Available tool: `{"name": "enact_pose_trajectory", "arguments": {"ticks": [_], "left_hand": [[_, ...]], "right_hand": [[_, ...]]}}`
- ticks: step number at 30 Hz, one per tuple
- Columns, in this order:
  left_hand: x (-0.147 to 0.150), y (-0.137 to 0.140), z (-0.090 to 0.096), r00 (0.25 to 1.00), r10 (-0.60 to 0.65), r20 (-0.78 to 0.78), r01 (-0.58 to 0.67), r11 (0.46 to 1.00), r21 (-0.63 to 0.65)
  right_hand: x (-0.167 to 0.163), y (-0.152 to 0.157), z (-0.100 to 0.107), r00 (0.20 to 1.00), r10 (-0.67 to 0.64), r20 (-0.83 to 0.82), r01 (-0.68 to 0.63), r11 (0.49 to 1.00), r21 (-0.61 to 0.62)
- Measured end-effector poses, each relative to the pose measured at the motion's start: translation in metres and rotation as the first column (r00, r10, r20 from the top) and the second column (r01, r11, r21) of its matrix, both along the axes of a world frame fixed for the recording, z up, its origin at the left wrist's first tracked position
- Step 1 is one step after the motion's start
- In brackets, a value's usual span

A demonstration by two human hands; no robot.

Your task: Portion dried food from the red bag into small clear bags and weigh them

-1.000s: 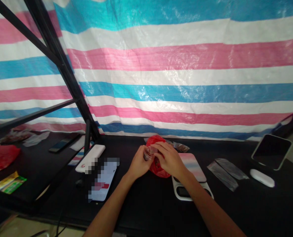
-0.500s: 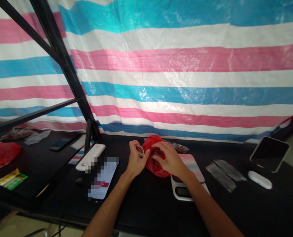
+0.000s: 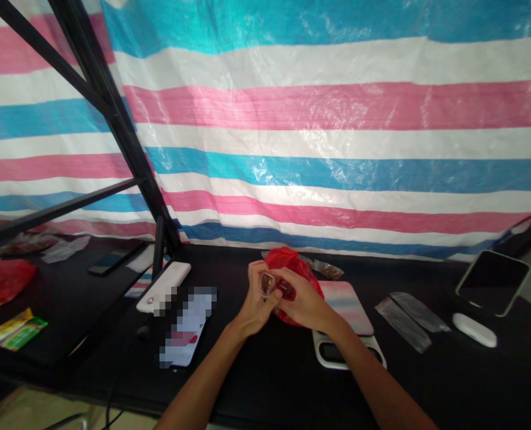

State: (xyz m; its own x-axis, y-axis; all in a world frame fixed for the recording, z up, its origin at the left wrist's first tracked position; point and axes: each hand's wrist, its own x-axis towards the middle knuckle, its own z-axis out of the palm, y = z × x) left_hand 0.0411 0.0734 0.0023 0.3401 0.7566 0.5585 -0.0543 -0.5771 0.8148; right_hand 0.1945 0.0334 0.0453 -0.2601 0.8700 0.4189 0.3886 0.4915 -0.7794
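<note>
Held with its mouth spread, a small clear plastic bag [image 3: 266, 283] with brownish bits inside is in my left hand [image 3: 252, 310], whose fingers curl round it. My right hand [image 3: 309, 303] is close beside it, fingertips pinched together at the bag's near right edge. Whatever those fingertips grip is too small to tell. Behind and under my right hand lies a red plastic bag [image 3: 285, 258], open, with dark pieces inside, partly covered by the hand. A white kitchen scale [image 3: 348, 310] with a pink-and-blue top sits under my right forearm.
Flat clear bags [image 3: 408, 316], a white case [image 3: 474, 329] and a tilted dark-screened device [image 3: 493, 282] lie to the right. A filled clear bag [image 3: 329, 270] rests behind the scale. Leftward are a phone [image 3: 191, 328], a white power bank [image 3: 164, 286] and a black metal frame [image 3: 131, 149].
My right hand has moved left from over the red bag's opening to the small bag, its fingers closing together. My left hand has shifted slightly right, turning the small bag's mouth into view.
</note>
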Motion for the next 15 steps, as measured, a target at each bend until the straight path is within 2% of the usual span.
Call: {"name": "enact_pose_trajectory", "arguments": {"ticks": [3,6,7,10,13,15], "left_hand": [[0.000,0.000,0.002,0.999,-0.044,0.009,0.044,0.999,0.027],[-0.002,0.002,0.001,1.000,0.011,0.000,-0.011,0.999,0.052],[-0.004,0.003,0.001,0.999,0.046,-0.020,-0.044,0.997,0.070],[-0.009,0.005,0.004,0.966,0.122,-0.230,-0.085,0.982,0.166],[-0.013,0.005,0.010,0.864,0.145,-0.482,-0.017,0.966,0.260],[-0.014,0.007,0.011,0.807,0.180,-0.562,-0.009,0.956,0.292]], "right_hand": [[0.012,0.001,0.012,1.000,0.024,-0.011,-0.025,0.998,-0.062],[0.042,-0.002,0.028,1.000,-0.016,-0.007,0.015,0.993,-0.119],[0.056,-0.004,0.033,1.000,-0.018,0.011,0.020,0.985,-0.171],[0.096,-0.010,0.043,0.993,-0.053,0.106,0.089,0.923,-0.374],[0.125,-0.015,0.039,0.965,-0.103,0.241,0.195,0.897,-0.397],[0.134,-0.016,0.033,0.947,-0.080,0.312,0.213,0.883,-0.418]]}}
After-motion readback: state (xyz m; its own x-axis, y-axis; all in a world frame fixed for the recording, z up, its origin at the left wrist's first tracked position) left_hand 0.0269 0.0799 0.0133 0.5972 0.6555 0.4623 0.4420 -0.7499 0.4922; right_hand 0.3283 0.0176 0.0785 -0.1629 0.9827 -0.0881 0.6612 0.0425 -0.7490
